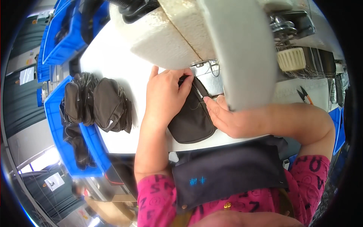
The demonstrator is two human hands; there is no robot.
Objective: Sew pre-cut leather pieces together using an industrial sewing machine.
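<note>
A small dark zippered pouch with rounded lower corners lies on the white table under the sewing machine head. Its metal zipper runs along the upper right side, and a loose thread hangs beside it. My left hand grips the pouch's upper end, thumb bent over the fabric and fingers close to the presser foot area. With thumb and fingertips, my right hand pinches the right edge by the zipper's lower part. The machine's pale curved cover hides some of the table beyond my right hand.
Several finished-looking dark pouches are piled at the table's left edge. Beside them a blue bin holds more, and other blue bins stand at the far left. Thread snips lie to the right. A dark apron covers my lap.
</note>
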